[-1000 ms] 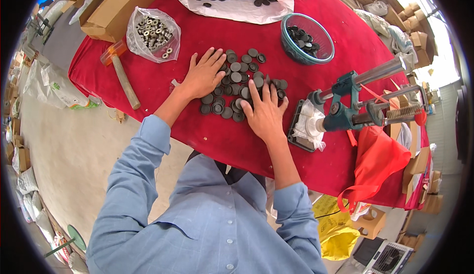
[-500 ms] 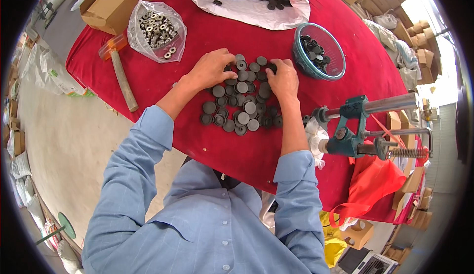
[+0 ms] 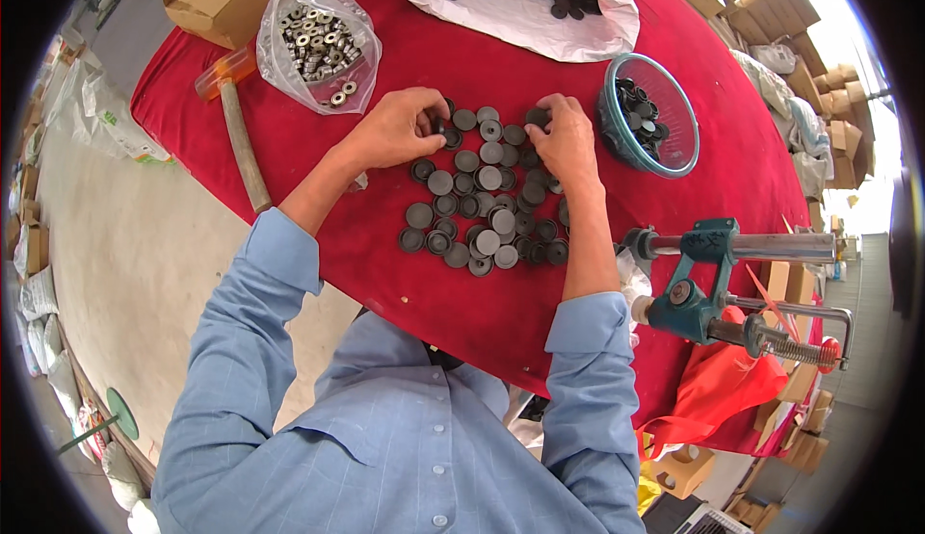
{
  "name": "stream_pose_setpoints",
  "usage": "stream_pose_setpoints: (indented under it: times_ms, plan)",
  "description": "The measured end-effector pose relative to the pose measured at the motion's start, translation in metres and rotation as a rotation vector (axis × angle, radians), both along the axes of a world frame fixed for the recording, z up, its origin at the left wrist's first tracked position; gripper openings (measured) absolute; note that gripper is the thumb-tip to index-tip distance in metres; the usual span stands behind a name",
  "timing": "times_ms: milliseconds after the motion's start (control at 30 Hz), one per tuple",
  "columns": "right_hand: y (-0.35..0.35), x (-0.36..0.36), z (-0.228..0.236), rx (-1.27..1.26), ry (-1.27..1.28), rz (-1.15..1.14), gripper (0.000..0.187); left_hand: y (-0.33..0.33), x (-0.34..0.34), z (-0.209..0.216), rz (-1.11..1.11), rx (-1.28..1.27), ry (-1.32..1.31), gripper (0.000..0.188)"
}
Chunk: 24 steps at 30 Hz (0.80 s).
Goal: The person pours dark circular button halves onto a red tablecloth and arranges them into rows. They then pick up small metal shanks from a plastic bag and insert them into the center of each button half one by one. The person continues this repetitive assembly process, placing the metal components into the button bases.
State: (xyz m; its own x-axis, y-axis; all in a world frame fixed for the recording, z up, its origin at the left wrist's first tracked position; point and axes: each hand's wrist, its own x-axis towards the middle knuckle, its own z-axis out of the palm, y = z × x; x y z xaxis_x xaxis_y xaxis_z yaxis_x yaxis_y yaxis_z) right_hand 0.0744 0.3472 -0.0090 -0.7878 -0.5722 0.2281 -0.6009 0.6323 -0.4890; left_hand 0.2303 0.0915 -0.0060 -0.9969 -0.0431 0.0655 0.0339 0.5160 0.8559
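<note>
The right hand (image 3: 568, 144) pinches a dark disc (image 3: 538, 117). Loose discs (image 3: 490, 154) lie between it and the left hand (image 3: 395, 130) — curled, grip unclear.

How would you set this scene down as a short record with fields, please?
Loose pieces: dark discs on red cloth
Left hand: at the group's upper left; grip unclear
Right hand: at the group's upper right; grip unclear
Containers: blue-green basket, white sack, clear bag of metal parts
Tools: hammer left, green press right
</note>
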Motion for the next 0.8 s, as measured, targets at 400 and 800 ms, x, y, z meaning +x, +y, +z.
stream_pose_setpoints:
  times_ms: [400,800]
  plan:
    - [0.011,0.016,-0.002,-0.061,0.382,0.072,0.023,-0.007,-0.006,-0.028,0.239,-0.436,0.466,0.02]
    - [-0.006,0.037,0.017,-0.029,-0.265,-0.019,0.025,0.018,-0.031,-0.025,-0.022,-0.306,0.252,0.033]
